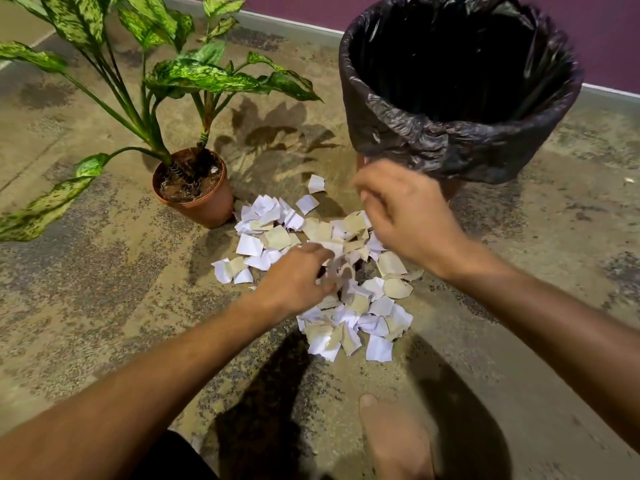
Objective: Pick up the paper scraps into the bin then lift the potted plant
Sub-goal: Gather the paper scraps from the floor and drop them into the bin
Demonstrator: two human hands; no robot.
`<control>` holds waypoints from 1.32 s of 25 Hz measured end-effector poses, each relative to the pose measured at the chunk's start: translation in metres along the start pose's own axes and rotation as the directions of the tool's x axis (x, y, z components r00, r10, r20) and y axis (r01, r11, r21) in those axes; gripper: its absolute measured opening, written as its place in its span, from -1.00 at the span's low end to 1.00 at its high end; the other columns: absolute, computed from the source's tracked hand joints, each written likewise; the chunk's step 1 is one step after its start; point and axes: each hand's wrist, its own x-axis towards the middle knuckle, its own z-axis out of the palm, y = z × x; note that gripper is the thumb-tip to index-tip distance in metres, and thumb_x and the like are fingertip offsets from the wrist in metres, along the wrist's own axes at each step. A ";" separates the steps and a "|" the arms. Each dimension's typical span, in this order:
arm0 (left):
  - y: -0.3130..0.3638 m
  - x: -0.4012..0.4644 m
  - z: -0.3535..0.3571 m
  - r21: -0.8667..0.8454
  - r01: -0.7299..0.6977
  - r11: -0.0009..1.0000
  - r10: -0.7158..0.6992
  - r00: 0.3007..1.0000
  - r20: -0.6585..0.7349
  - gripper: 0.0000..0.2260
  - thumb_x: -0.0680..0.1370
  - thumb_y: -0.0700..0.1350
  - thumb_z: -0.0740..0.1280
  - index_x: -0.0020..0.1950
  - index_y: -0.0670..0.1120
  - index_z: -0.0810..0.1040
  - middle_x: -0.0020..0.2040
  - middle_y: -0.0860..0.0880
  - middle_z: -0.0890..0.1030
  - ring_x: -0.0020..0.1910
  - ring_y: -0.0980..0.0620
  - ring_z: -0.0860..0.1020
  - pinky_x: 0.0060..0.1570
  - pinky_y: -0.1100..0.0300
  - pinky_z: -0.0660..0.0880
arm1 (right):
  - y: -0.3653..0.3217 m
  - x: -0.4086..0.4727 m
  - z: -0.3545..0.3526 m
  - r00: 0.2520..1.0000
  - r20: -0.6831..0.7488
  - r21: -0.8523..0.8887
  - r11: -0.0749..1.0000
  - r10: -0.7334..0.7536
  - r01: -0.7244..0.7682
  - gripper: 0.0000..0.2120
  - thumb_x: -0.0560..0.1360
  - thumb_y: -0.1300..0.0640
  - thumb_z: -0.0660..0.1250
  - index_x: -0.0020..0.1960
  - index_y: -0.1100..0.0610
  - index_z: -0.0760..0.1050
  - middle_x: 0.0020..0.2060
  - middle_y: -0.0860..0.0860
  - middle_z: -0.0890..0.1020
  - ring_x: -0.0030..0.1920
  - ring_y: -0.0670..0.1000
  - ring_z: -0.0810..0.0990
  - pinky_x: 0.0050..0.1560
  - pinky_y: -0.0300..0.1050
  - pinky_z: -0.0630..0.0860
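Reaching into the heap of torn, crumpled paper scraps (325, 268) on the mottled concrete floor (104, 306), my left hand (294, 278) pinches pieces; my blurred right hand (405, 216) has curled fingers, its hold unclear. Behind stand the crinkly black-lined round bin (460, 133) and terracotta-coloured potted plant (194, 181).

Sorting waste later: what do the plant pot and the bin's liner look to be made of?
Plant pot: probably plastic, terracotta-coloured; smooth, thin, even rim with slight sheen, though clay is possible. Bin liner: thin black plastic film, glossy and crinkled, folded over the rim.
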 end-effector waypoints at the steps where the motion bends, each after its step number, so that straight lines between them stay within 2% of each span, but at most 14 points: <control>1: -0.006 -0.001 0.006 -0.001 0.057 0.998 -0.057 0.994 0.092 -0.46 0.47 0.17 0.37 0.36 -0.05 0.39 0.27 -0.03 0.47 0.23 -0.09 0.48 0.16 0.05 0.47 | 0.004 -0.010 0.012 0.993 0.117 -0.025 0.999 0.033 -0.030 -0.77 0.53 0.26 0.23 0.14 0.16 0.57 0.03 0.05 0.63 0.01 0.06 0.61 0.06 0.01 0.54; 3: -0.015 -0.004 0.018 -0.054 0.135 0.989 -0.116 0.955 0.272 -0.24 0.37 0.27 0.44 0.45 -0.01 0.28 0.35 -0.03 0.40 0.30 -0.09 0.42 0.25 0.04 0.42 | 0.016 -0.032 0.033 0.901 0.407 -0.137 0.985 0.150 -0.103 -0.70 0.54 0.14 0.24 0.26 0.09 0.49 0.13 0.05 0.59 0.11 0.12 0.58 0.08 0.00 0.51; 5: -0.021 -0.008 0.029 -0.111 0.179 0.978 -0.121 0.909 0.398 -0.11 0.31 0.27 0.49 0.52 0.03 0.16 0.44 -0.05 0.32 0.39 -0.09 0.32 0.34 0.05 0.32 | 0.031 -0.053 0.051 0.689 0.649 -0.299 0.941 0.323 -0.159 -0.50 0.53 -0.07 0.26 0.42 0.03 0.30 0.28 0.08 0.47 0.23 0.16 0.51 0.15 0.03 0.49; 7: -0.023 -0.008 0.038 -0.091 0.211 0.973 -0.149 0.880 0.451 -0.08 0.33 0.15 0.53 0.54 0.07 0.07 0.47 -0.09 0.26 0.42 -0.12 0.29 0.37 0.04 0.29 | 0.045 -0.072 0.063 0.509 0.724 -0.413 0.884 0.466 -0.221 -0.25 0.46 -0.25 0.30 0.51 -0.01 0.09 0.40 0.11 0.32 0.32 0.20 0.41 0.22 0.07 0.45; 8: -0.024 -0.007 0.042 -0.061 0.221 0.973 -0.170 0.875 0.454 -0.08 0.35 0.07 0.55 0.55 0.09 0.06 0.46 -0.10 0.26 0.41 -0.14 0.30 0.36 0.04 0.32 | 0.051 -0.080 0.069 0.463 0.730 -0.434 0.865 0.502 -0.254 -0.16 0.42 -0.31 0.32 0.53 -0.04 0.01 0.44 0.12 0.25 0.36 0.21 0.37 0.24 0.08 0.43; 10: -0.021 -0.004 0.048 -0.023 0.230 0.973 -0.196 0.874 0.443 -0.13 0.38 -0.09 0.53 0.54 0.12 0.08 0.41 -0.12 0.29 0.34 -0.15 0.37 0.27 0.06 0.41 | 0.056 -0.091 0.079 0.432 0.744 -0.428 0.860 0.510 -0.278 -0.07 0.38 -0.36 0.33 0.54 -0.11 -0.11 0.50 0.09 0.12 0.40 0.23 0.33 0.24 0.10 0.43; 12: -0.018 -0.001 0.051 -0.037 0.238 0.971 -0.199 0.879 0.433 -0.18 0.40 -0.21 0.49 0.52 0.13 0.14 0.35 -0.12 0.33 0.29 -0.15 0.41 0.18 0.11 0.47 | 0.055 -0.098 0.087 0.463 0.757 -0.398 0.888 0.461 -0.232 -0.08 0.38 -0.36 0.32 0.53 -0.17 -0.14 0.52 0.07 0.07 0.40 0.25 0.33 0.22 0.12 0.45; 15: -0.015 0.001 0.054 -0.044 0.240 0.970 -0.202 0.890 0.410 -0.33 0.42 -0.25 0.46 0.46 0.08 0.31 0.29 -0.13 0.39 0.28 -0.12 0.42 0.15 0.18 0.40 | 0.044 -0.100 0.097 0.554 0.760 -0.311 0.939 0.340 -0.150 -0.19 0.44 -0.27 0.33 0.53 -0.20 -0.05 0.52 0.06 0.06 0.35 0.23 0.38 0.18 0.08 0.46; 18: -0.015 0.003 0.054 -0.026 0.221 0.975 -0.194 0.902 0.385 -0.54 0.42 -0.22 0.47 0.30 -0.01 0.53 0.27 -0.10 0.49 0.24 -0.06 0.47 0.06 0.30 0.33 | 0.035 -0.101 0.105 0.623 0.742 -0.267 0.962 0.248 -0.065 -0.40 0.50 -0.07 0.34 0.48 -0.15 0.19 0.47 0.08 0.19 0.23 0.21 0.47 0.15 0.03 0.46; 21: -0.016 0.004 0.052 -0.058 0.227 0.972 -0.192 0.913 0.359 -0.63 0.41 -0.23 0.47 0.20 -0.05 0.60 0.24 -0.07 0.56 0.19 -0.02 0.52 -0.01 0.34 0.32 | 0.034 -0.100 0.106 0.694 0.682 -0.272 0.961 0.232 -0.054 -0.58 0.51 0.10 0.34 0.35 -0.04 0.41 0.41 0.07 0.31 0.10 0.17 0.58 0.05 -0.02 0.52; 26: -0.013 0.011 0.035 -0.112 0.191 0.975 -0.156 0.952 0.263 -0.82 0.42 -0.23 0.44 -0.02 -0.03 0.67 0.10 -0.03 0.64 0.03 0.01 0.59 -0.03 0.25 0.49 | 0.037 -0.087 0.093 0.785 0.577 -0.262 0.961 0.226 -0.084 -0.60 0.45 0.31 0.29 0.24 0.03 0.54 0.31 0.02 0.48 0.02 0.09 0.63 -0.01 -0.05 0.58; 28: -0.010 0.015 0.026 -0.126 0.174 0.977 -0.147 0.968 0.202 -0.84 0.41 -0.24 0.41 -0.12 0.00 0.67 -0.06 0.01 0.66 -0.18 0.07 0.59 -0.27 0.37 0.45 | 0.036 -0.079 0.083 0.828 0.521 -0.238 0.967 0.206 -0.090 -0.63 0.47 0.30 0.29 0.24 0.06 0.55 0.25 0.02 0.53 0.02 0.07 0.63 0.02 -0.03 0.58; 30: -0.006 0.019 0.019 -0.141 0.165 0.976 -0.149 0.982 0.120 -0.81 0.40 -0.27 0.38 -0.21 0.02 0.66 -0.19 0.05 0.63 -0.27 0.10 0.55 -0.43 0.47 0.28 | 0.032 -0.069 0.071 0.867 0.452 -0.203 0.971 0.210 -0.129 -0.67 0.49 0.27 0.31 0.23 0.09 0.56 0.24 0.02 0.54 0.07 0.08 0.61 0.10 0.01 0.56; 33: 0.002 0.024 0.010 -0.168 0.151 0.974 -0.150 0.988 0.023 -0.79 0.41 -0.28 0.36 -0.26 0.04 0.64 -0.14 0.04 0.68 -0.21 0.09 0.56 -0.31 0.34 0.36 | 0.025 -0.041 0.043 0.915 0.327 -0.129 0.970 0.238 -0.206 -0.70 0.52 0.20 0.34 0.25 0.08 0.56 0.27 -0.04 0.54 0.21 0.01 0.54 0.30 -0.07 0.42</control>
